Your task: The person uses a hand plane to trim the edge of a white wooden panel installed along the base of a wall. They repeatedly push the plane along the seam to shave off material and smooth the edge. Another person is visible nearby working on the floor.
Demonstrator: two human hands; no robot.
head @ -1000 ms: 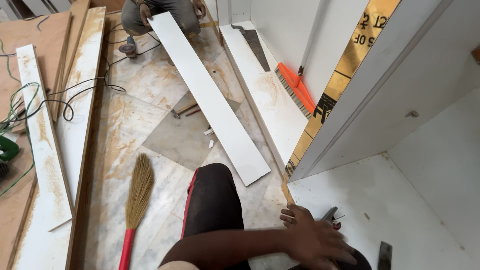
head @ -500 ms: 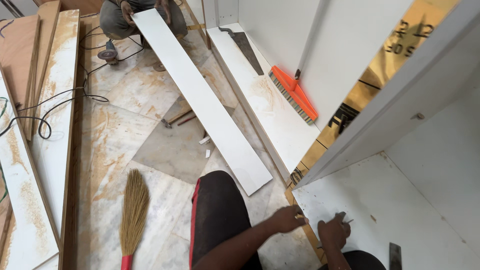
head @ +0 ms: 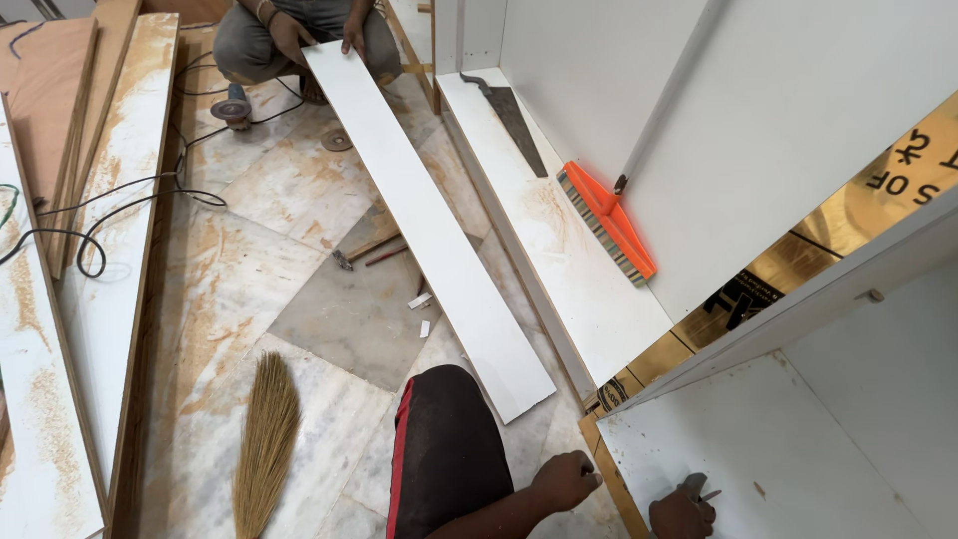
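Down at the bottom edge, the person's right hand (head: 682, 514) is curled around a small dark tool with a reddish tip (head: 699, 489), its grip closed on it, pressed against the white floor panel of the cabinet (head: 798, 449). Just beside it to the left, the left hand (head: 565, 481) is balled into a loose fist at the cabinet's front edge; whether its grip holds anything I cannot tell. Behind the hands sits the person's knee in dark trousers with a red stripe (head: 444, 449). Left of the knee a straw broom (head: 263, 439) lies on the dusty marble floor (head: 249, 269). A long white board (head: 429, 230) runs from near the knee away across the floor, and its far end is held by both hands of a second person (head: 299, 30) crouching there. On the white ledge to the right lie an orange brush (head: 609, 222) and, farther back, a handsaw (head: 511, 115). Black cables (head: 130, 215) loop over the plywood sheets (head: 90, 200) stacked at the left.
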